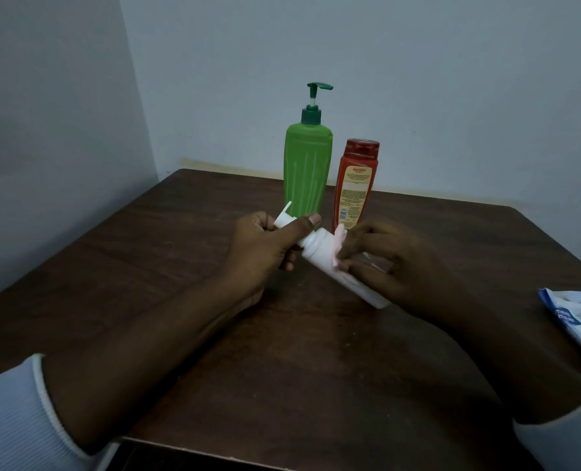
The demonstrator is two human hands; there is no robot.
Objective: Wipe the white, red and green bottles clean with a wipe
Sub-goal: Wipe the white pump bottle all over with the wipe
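The white bottle is held tilted over the table while a wipe is pressed to its side.

Its pump end is gripped by the left hand: the fingers are curled round the neck and the thumb is laid along it. The wipe is pinched against the bottle's body by the right hand, its bent fingertips kept close together. The bottle's base is seen below that hand; whether it touches the wood cannot be told. The green bottle and red bottle are stood upright just beside each other behind the hands. A blue-and-white packet is laid at the table's right edge, well apart.
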